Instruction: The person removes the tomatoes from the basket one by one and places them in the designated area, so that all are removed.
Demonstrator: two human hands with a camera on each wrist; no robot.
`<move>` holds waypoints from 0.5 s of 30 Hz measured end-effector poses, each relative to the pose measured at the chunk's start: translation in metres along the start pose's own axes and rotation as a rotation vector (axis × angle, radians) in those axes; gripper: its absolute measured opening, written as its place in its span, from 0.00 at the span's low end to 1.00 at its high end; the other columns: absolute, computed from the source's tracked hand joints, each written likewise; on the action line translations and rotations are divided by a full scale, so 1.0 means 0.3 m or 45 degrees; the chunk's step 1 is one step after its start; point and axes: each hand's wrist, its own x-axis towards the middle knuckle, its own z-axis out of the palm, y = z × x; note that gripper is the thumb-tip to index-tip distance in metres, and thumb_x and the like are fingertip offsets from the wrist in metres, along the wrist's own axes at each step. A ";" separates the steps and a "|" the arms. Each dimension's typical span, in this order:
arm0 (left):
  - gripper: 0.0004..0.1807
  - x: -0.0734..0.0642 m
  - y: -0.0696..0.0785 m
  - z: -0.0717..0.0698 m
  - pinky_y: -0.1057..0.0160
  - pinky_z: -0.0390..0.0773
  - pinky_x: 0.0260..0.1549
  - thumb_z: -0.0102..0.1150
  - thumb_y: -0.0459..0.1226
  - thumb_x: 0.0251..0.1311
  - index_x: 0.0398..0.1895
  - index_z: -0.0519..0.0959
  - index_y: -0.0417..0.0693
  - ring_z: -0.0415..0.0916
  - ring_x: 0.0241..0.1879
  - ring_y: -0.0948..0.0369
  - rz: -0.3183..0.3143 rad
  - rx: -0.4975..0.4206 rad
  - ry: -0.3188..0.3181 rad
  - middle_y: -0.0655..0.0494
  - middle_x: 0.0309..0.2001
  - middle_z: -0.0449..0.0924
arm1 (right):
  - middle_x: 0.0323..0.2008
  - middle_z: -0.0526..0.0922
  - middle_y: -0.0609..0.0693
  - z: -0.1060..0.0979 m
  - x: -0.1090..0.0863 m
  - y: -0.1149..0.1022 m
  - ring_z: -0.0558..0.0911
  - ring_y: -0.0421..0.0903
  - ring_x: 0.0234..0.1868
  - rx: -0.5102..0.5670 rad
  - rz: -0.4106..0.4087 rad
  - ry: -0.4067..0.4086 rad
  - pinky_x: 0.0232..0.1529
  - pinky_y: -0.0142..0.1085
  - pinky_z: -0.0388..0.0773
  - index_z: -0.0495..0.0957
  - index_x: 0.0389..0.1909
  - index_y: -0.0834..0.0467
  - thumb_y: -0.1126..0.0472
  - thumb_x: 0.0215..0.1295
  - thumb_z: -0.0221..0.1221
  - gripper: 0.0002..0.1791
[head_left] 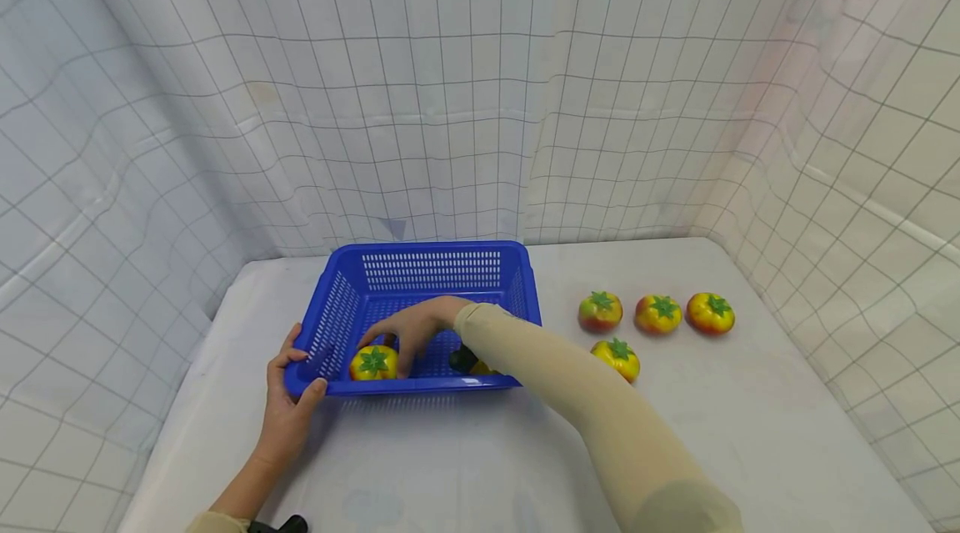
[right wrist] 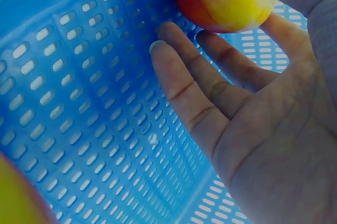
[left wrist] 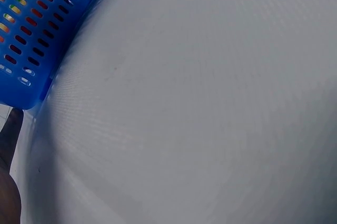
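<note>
A blue plastic basket point(head_left: 431, 385) with slotted sides stands on the white table. My left hand point(head_left: 285, 412) grips its front left corner, the thumb at the front rim and the fingers along the left side. In the left wrist view a thumb point(left wrist: 10, 137) touches the basket's corner. Inside the basket, my right hand point(head_left: 416, 329) holds a yellow-and-red tomato point(head_left: 373, 363) with a green leafy top, near the front left corner. Thumb and index finger are at this tomato point(right wrist: 221, 3), while the other fingers point(right wrist: 181, 77) spread below it. Another yellow fruit point(head_left: 482, 368) is partly hidden under the right wrist.
Right of the basket lie several similar tomatoes: three in a row at the back, including the middle one point(head_left: 658, 314), and one nearer point(head_left: 618, 359), partly behind the right sleeve point(head_left: 592, 391). White gridded curtains point(head_left: 450, 99) enclose the table point(head_left: 450, 466) at the back and sides.
</note>
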 end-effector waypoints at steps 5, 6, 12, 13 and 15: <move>0.25 0.001 0.002 0.000 0.79 0.64 0.58 0.50 0.27 0.71 0.65 0.53 0.45 0.41 0.79 0.45 -0.004 -0.007 0.000 0.65 0.82 0.38 | 0.58 0.73 0.46 -0.001 -0.001 -0.001 0.74 0.41 0.54 0.021 -0.013 -0.001 0.48 0.33 0.81 0.66 0.73 0.39 0.68 0.59 0.71 0.43; 0.25 0.000 0.001 0.001 0.79 0.65 0.58 0.50 0.27 0.71 0.65 0.53 0.45 0.41 0.79 0.45 -0.004 -0.011 -0.001 0.65 0.82 0.38 | 0.58 0.73 0.46 -0.001 -0.002 -0.002 0.74 0.41 0.54 0.024 -0.019 -0.001 0.48 0.34 0.82 0.66 0.73 0.40 0.68 0.59 0.71 0.43; 0.26 -0.001 -0.004 0.002 0.79 0.65 0.57 0.50 0.26 0.70 0.65 0.52 0.42 0.41 0.78 0.44 0.008 -0.031 0.000 0.64 0.82 0.38 | 0.57 0.74 0.46 0.002 0.000 -0.002 0.75 0.41 0.54 0.037 -0.038 0.002 0.47 0.33 0.82 0.67 0.71 0.41 0.68 0.58 0.71 0.42; 0.26 -0.001 -0.005 0.002 0.79 0.65 0.57 0.50 0.26 0.70 0.65 0.52 0.42 0.41 0.78 0.44 0.010 -0.030 0.000 0.64 0.82 0.38 | 0.57 0.73 0.46 0.002 0.002 -0.001 0.75 0.41 0.54 0.037 -0.042 0.002 0.47 0.33 0.82 0.68 0.71 0.41 0.68 0.58 0.71 0.42; 0.26 -0.001 -0.006 0.001 0.79 0.65 0.57 0.50 0.26 0.70 0.65 0.52 0.41 0.41 0.79 0.44 0.014 -0.030 -0.003 0.64 0.82 0.38 | 0.57 0.73 0.45 0.003 0.005 -0.002 0.75 0.41 0.53 0.037 -0.047 0.002 0.46 0.32 0.82 0.68 0.71 0.41 0.68 0.58 0.72 0.42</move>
